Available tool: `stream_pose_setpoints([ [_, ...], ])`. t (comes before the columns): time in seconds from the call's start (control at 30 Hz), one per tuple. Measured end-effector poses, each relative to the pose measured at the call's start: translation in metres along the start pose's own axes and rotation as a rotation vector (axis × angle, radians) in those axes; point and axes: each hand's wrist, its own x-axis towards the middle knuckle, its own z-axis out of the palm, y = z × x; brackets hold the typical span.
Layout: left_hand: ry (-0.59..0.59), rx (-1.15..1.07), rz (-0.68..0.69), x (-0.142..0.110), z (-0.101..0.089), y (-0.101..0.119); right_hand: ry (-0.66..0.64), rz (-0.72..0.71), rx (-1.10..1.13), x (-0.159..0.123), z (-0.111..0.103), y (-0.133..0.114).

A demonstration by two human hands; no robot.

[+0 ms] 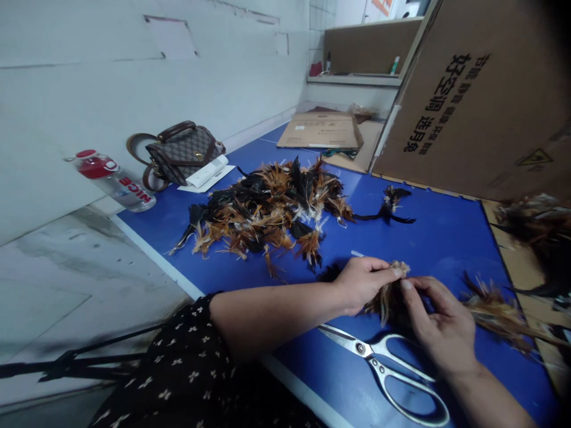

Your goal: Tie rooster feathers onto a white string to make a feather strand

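Between my two hands is a small bundle of brown and black feathers [384, 300]. My left hand [363, 282] pinches its pale upper end between thumb and fingers. On the other side, the thumb and index finger of my right hand [439, 321] close on the same bundle near that end. Just below my hands lie silver scissors [379, 362], their handles toward the right. A large heap of brown, orange and black feather bunches [267, 208] spreads over the blue tabletop [428, 249] beyond my left forearm. More loose feathers [497, 309] rest right of my right hand.
At the far left stand a clear bottle with a red cap [116, 181] and a brown handbag [185, 148] with white paper [207, 175] beside it. A tall cardboard panel [482, 101] rises at the right; flat cardboard [321, 131] lies at the back. A small black feather bunch [389, 205] sits apart.
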Motion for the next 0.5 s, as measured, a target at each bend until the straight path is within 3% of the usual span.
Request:
stream_pose_setpoints([
  [0.13, 0.003, 0.078, -0.011, -0.001, 0.001, -0.004, 0.095, 0.011, -0.005, 0.000, -0.001, 0.004],
  [0.33, -0.157, 0.055, -0.086, -0.006, 0.003, 0.004, 0.056, -0.102, 0.009, 0.006, 0.000, -0.002],
  [0.5, -0.197, 0.118, -0.095, -0.008, 0.003, 0.010, 0.036, -0.095, 0.020, 0.007, -0.001, -0.001],
])
